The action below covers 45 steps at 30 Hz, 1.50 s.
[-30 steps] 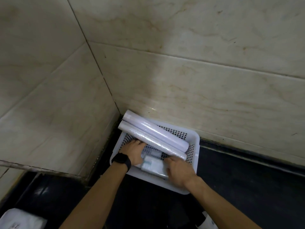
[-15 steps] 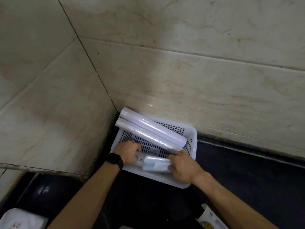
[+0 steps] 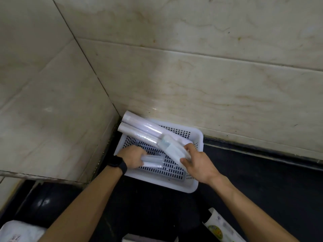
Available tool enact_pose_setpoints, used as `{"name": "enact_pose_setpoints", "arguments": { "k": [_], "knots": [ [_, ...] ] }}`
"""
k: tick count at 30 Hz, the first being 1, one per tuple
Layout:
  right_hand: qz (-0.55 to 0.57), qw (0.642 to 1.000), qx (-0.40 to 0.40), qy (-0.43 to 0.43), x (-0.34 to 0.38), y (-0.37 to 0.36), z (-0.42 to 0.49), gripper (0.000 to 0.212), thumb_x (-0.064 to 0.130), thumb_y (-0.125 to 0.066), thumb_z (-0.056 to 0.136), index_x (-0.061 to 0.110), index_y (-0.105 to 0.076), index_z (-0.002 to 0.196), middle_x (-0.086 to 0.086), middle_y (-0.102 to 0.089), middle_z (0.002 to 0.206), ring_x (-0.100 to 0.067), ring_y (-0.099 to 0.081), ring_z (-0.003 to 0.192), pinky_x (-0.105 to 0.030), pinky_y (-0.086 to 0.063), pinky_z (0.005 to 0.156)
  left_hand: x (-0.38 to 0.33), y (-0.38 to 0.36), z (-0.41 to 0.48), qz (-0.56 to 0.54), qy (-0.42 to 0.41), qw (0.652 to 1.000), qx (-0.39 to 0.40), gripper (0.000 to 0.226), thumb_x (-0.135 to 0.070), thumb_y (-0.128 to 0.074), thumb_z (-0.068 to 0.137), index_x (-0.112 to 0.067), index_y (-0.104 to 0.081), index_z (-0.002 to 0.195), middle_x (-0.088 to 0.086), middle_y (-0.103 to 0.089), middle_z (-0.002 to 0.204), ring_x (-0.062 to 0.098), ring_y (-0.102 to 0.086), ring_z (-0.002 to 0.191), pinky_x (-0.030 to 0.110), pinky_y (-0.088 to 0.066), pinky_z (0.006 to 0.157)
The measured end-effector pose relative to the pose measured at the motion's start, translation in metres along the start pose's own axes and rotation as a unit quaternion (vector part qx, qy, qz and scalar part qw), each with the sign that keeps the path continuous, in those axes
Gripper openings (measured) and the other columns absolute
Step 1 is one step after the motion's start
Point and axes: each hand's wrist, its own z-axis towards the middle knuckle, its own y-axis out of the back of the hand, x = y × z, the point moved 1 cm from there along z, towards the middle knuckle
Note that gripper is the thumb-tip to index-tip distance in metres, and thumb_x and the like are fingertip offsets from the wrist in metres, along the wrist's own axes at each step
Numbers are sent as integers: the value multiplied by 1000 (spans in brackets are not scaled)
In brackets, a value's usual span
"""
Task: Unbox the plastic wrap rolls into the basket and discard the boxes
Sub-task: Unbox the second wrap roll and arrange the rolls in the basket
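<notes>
While left hand (image 3: 133, 157) grips a short roll (image 3: 153, 162) low inside the basket (image 3: 200, 142), right hand (image 3: 199, 165) holds a second short roll (image 3: 172, 148) tilted above the basket floor, far end over two long rolls (image 3: 139, 131). Long rolls lie diagonally, side by side, poking over the back-left rim. Basket sits on black counter (image 3: 262, 180) in tiled corner. Watch (image 3: 118, 164) on left wrist.

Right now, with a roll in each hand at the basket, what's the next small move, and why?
Probably the right hand lays its wrapped roll flat beside the small roll the left hand grips on the basket floor: it tilts across the long rolls, and bare floor shows beneath.
</notes>
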Motion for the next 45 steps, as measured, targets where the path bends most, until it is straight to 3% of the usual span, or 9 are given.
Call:
{"name": "enact_pose_setpoints", "arguments": {
  "k": [8, 12, 18, 21, 24, 28, 33, 42, 45],
  "knots": [
    [-78, 993, 75, 42, 26, -33, 26, 46, 23, -55, 97, 21, -43, 141, -8, -58, 129, -29, -61, 110, -37, -50, 92, 63, 47, -77, -210, 32, 966, -146, 9, -33, -71, 88, -24, -69, 87, -3, -69, 84, 15, -64, 79, 21, -43, 63],
    [-57, 993, 96, 32, 48, -64, 49, 35, 22, -55, 96, 17, -51, 130, -11, -62, 126, -28, -60, 108, -34, -49, 89, 79, 48, -96, -194, 58, 963, -178, 27, -32, -75, 86, -16, -71, 108, 5, -73, 100, 20, -67, 92, 34, -49, 82],
    [-58, 993, 98, 9, 58, -99, 57, 36, 23, -55, 95, 25, -52, 130, -6, -69, 108, -19, -61, 82, -30, -47, 71, 78, 46, -104, -219, 35, 956, -191, 24, -28, -75, 85, -25, -65, 106, -9, -68, 92, 12, -63, 86, 22, -43, 68],
    [-90, 991, 101, 14, 56, -100, 56, 47, 30, -53, 95, 33, -47, 141, -9, -55, 134, -24, -58, 110, -38, -51, 94, 68, 45, -101, -213, 23, 961, -174, 19, -23, -71, 85, -30, -62, 101, -14, -64, 84, 4, -60, 78, 20, -41, 63],
    [-119, 988, 101, 15, 54, -96, 52, 51, 39, -50, 95, 30, -43, 145, -12, -41, 147, -31, -44, 132, -43, -39, 110, 54, 43, -91, -209, 14, 967, -146, 10, -15, -62, 82, -24, -62, 84, -3, -63, 75, 21, -61, 73, 28, -40, 60],
    [-96, 994, 51, 28, 47, -77, 28, 59, 45, -50, 94, 24, -39, 148, -9, -52, 142, -28, -51, 127, -37, -42, 108, 34, 37, -68, -165, 27, 981, -95, 20, -18, -58, 80, -36, -59, 72, -12, -55, 74, 13, -55, 72, 25, -35, 56],
    [-136, 979, -141, 60, 6, -42, -24, 40, 36, -61, 87, 26, -63, 126, 4, -68, 114, -21, -58, 109, -34, -47, 97, 6, 22, -27, -59, 22, 997, -42, 23, -13, -56, 72, -23, -43, 55, -4, -47, 60, 22, -51, 64, 25, -31, 53],
    [-111, 969, -207, 79, -25, -61, -30, 29, 30, -56, 85, 14, -71, 105, -1, -69, 110, -25, -50, 120, -42, -47, 100, -8, -11, 4, 102, 3, 994, -32, 23, -21, -53, 75, -31, -50, 96, 4, -53, 94, 27, -49, 96, 34, -34, 79],
    [-105, 966, -217, 91, -29, -66, -31, 29, 29, -56, 85, 14, -72, 103, -1, -69, 109, -25, -49, 121, -43, -46, 101, -7, -17, 5, 103, -21, 992, -68, 44, -21, -55, 76, -26, -55, 120, 5, -54, 116, 26, -46, 110, 35, -40, 86]
  ]
}}
